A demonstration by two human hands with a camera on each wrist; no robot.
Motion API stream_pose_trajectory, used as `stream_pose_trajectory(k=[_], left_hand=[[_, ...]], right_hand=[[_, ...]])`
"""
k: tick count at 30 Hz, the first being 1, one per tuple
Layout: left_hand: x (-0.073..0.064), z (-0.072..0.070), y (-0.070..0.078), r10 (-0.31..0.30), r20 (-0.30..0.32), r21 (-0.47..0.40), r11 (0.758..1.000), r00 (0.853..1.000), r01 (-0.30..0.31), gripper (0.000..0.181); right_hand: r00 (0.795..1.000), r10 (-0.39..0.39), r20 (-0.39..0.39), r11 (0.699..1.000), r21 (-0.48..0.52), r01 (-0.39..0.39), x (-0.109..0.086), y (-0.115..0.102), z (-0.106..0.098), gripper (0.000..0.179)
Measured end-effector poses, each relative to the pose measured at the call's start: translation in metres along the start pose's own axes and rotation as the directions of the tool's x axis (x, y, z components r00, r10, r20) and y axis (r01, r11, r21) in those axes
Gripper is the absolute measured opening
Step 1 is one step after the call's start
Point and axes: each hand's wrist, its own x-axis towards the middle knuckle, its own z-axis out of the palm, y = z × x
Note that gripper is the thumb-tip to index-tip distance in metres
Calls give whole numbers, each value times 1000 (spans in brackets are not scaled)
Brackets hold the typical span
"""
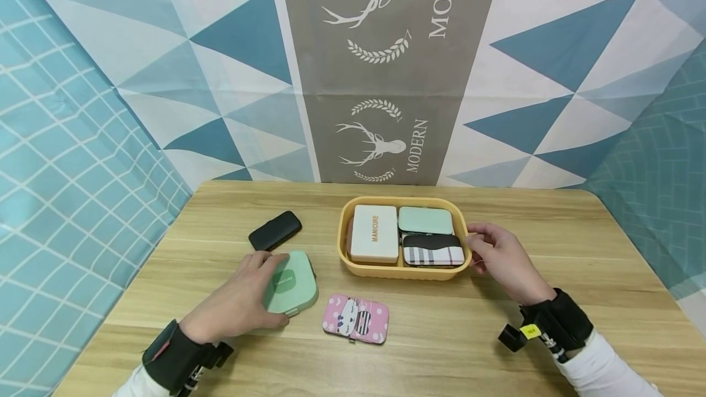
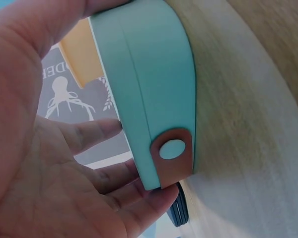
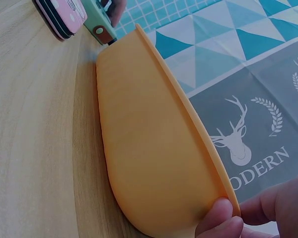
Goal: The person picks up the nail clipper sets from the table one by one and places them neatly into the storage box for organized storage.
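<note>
My left hand [image 1: 242,296] spans the mint-green manicure case [image 1: 298,287] on the table, thumb at its near side and fingers at the far side. In the left wrist view, fingertips touch the edge of that case [image 2: 159,84], near a brown snap tab [image 2: 173,156]. My right hand [image 1: 507,262] pinches the right rim of a yellow basket [image 1: 380,270]. The right wrist view shows thumb and finger on either side of the basket's rim. Inside the basket lie a cream manicure case [image 1: 375,233], a pale green case [image 1: 426,220] and a black-and-plaid case [image 1: 432,250].
A black case [image 1: 275,231] lies beyond my left hand. Between the hands, nearer the front, is a pink cat-print case [image 1: 356,318]. The wooden table [image 1: 441,336] meets a patterned cloth backdrop [image 1: 380,90] at its far edge.
</note>
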Motion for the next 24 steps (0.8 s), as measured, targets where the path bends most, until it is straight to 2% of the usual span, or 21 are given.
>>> stream_pose_trajectory(k=[8,24], left_hand=[[0,0,-1,-13,8,-13,1000,1000,13,105],[-1,-1,-3,1,-4,-32,999,1000,-1,101]], right_hand=[[1000,1,-1,1000,6,-1,0,0,0,44],[1000,2,4,1000,10,-2,-1,-2,1,45]])
